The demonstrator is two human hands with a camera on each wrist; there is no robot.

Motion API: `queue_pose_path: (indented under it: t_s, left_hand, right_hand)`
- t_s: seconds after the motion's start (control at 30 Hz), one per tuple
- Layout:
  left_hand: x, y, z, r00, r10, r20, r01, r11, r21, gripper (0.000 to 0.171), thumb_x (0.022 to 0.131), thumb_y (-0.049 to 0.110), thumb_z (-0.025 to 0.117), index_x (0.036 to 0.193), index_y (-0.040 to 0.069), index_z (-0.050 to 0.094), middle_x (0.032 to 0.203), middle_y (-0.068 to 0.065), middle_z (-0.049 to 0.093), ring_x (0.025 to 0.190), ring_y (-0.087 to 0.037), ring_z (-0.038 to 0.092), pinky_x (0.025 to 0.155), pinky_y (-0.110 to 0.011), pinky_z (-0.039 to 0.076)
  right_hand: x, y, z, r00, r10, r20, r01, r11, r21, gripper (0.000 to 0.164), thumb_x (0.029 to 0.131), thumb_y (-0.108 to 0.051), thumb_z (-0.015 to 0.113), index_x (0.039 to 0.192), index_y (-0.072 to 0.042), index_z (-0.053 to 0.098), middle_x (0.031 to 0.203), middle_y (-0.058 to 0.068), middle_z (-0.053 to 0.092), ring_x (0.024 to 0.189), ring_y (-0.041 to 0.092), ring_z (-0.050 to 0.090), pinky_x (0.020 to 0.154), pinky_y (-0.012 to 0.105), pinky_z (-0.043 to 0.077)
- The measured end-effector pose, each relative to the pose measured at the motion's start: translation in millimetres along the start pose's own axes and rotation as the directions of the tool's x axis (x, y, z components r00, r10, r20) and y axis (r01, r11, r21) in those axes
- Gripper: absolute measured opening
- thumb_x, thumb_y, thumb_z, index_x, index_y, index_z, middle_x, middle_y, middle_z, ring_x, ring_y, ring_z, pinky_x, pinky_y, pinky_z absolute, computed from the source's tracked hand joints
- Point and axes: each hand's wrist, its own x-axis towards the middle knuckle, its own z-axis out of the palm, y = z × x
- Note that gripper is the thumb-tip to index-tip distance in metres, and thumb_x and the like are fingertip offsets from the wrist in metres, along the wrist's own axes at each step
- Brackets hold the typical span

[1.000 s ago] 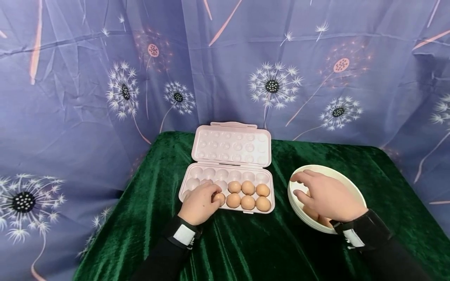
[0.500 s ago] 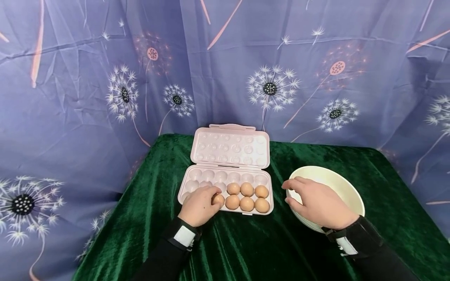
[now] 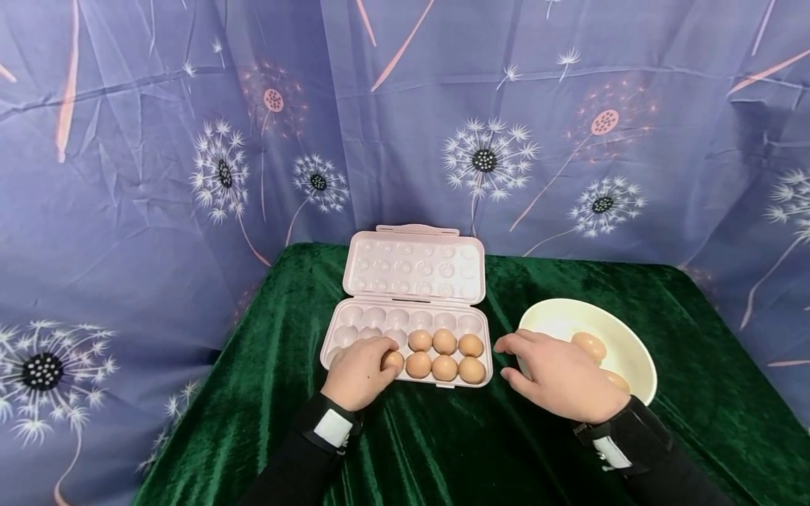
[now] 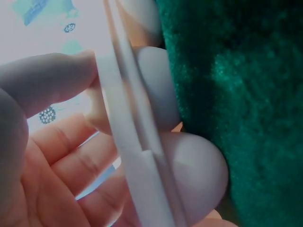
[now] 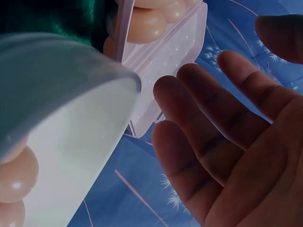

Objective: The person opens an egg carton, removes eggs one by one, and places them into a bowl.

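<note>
A pale pink egg box [image 3: 352,315] lies with its lid open. Brown eggs [image 3: 444,342] fill several cups on its right side. At the front row, my left hand [image 3: 357,376] holds one egg [image 3: 394,361] between thumb and fingers; the left wrist view shows the thumb against the box's edge [image 4: 120,111], the egg inside the grasp. My right hand [image 3: 560,376] hovers over the left side of a cream bowl [image 3: 553,315], fingers spread and holding nothing. Two eggs [image 3: 590,347] show in the bowl; the hand and forearm hide part of it.
Green velvet cloth [image 3: 443,450] covers the table. The raised lid [image 3: 414,263] leans back near a purple dandelion-print curtain [image 3: 405,140]. A gap of cloth separates the box from the bowl.
My right hand has moved left from over the bowl's middle to its left rim, uncovering eggs inside. My left hand has stayed at the same egg. The head view has shifted slightly.
</note>
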Motion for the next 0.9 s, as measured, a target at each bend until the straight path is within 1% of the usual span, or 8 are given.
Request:
queue_pose_path:
  t_s: [0.1,0.2,0.4,0.57,0.7,0.77,0.9]
  left_hand:
    - [-1.0,0.7,-0.6,1.000,-0.011,-0.003,0.011,1.000,-0.012,0.028,0.086,0.035,0.078,0.112,0.023,0.073,0.101,0.008,0.070,0.089,-0.013,0.064,0.066,-0.040,0.048]
    - [-1.3,1.8,-2.7,1.000,-0.018,-0.015,0.018,1.000,-0.023,0.030,0.086,0.036,0.079,0.112,0.022,0.073,0.101,0.007,0.069,0.088,-0.013,0.063,0.065,-0.040,0.047]
    - [-1.4,2.7,-6.0,0.998,-0.022,-0.060,0.019,0.999,-0.042,0.033,0.084,0.038,0.081,0.112,0.021,0.074,0.101,0.007,0.067,0.086,-0.014,0.062,0.063,-0.041,0.047]
    - [-1.4,3.7,-6.1,0.994,-0.029,-0.106,0.021,0.997,-0.079,0.035,0.083,0.035,0.081,0.113,0.020,0.072,0.100,0.006,0.067,0.079,-0.013,0.060,0.062,-0.037,0.046]
    - [-1.2,5.6,-4.9,0.988,-0.012,-0.152,-0.002,0.996,-0.091,0.034,0.083,0.033,0.079,0.113,0.019,0.071,0.098,0.007,0.067,0.074,-0.009,0.057,0.060,-0.032,0.046]
    - [-2.1,7.6,-5.2,0.986,0.001,-0.169,-0.021,0.993,-0.114,0.034,0.085,0.032,0.079,0.115,0.018,0.071,0.099,0.007,0.067,0.074,-0.008,0.058,0.062,-0.030,0.047]
    - [-4.5,15.1,-7.8,0.983,0.033,-0.182,-0.068,0.979,-0.190,0.035,0.087,0.032,0.078,0.118,0.017,0.070,0.101,0.007,0.067,0.078,-0.007,0.060,0.065,-0.028,0.049]
  right_hand:
    - [0,-1,2,1.000,-0.003,0.001,0.003,1.000,0.000,0.030,0.093,-0.031,0.073,0.121,-0.025,0.065,0.110,-0.010,0.063,0.081,0.001,0.055,0.072,0.031,0.051]
    - [0,-2,2,1.000,-0.007,-0.005,0.007,1.000,0.002,0.030,0.093,-0.031,0.073,0.121,-0.024,0.065,0.110,-0.010,0.063,0.086,0.003,0.059,0.075,0.032,0.052]
    - [0,-3,3,0.999,-0.027,-0.018,0.028,1.000,0.004,0.031,0.092,-0.030,0.073,0.122,-0.022,0.066,0.114,-0.007,0.065,0.097,0.010,0.064,0.080,0.035,0.054]
    - [-1,-4,3,0.999,-0.039,-0.025,0.039,0.999,-0.003,0.032,0.092,-0.030,0.073,0.122,-0.021,0.067,0.114,-0.007,0.065,0.097,0.010,0.064,0.080,0.037,0.054]
    - [0,-7,3,0.998,-0.045,-0.037,0.044,0.999,-0.028,0.031,0.091,-0.031,0.074,0.120,-0.023,0.068,0.112,-0.008,0.065,0.093,0.009,0.064,0.072,0.036,0.053]
    - [0,-9,4,0.998,-0.048,-0.040,0.046,0.998,-0.036,0.030,0.091,-0.031,0.074,0.120,-0.024,0.068,0.111,-0.008,0.065,0.093,0.009,0.064,0.069,0.035,0.053]
    - [0,-15,5,0.998,-0.050,-0.034,0.050,0.999,-0.013,0.031,0.092,-0.031,0.073,0.122,-0.024,0.067,0.113,-0.009,0.064,0.096,0.008,0.063,0.072,0.033,0.054]
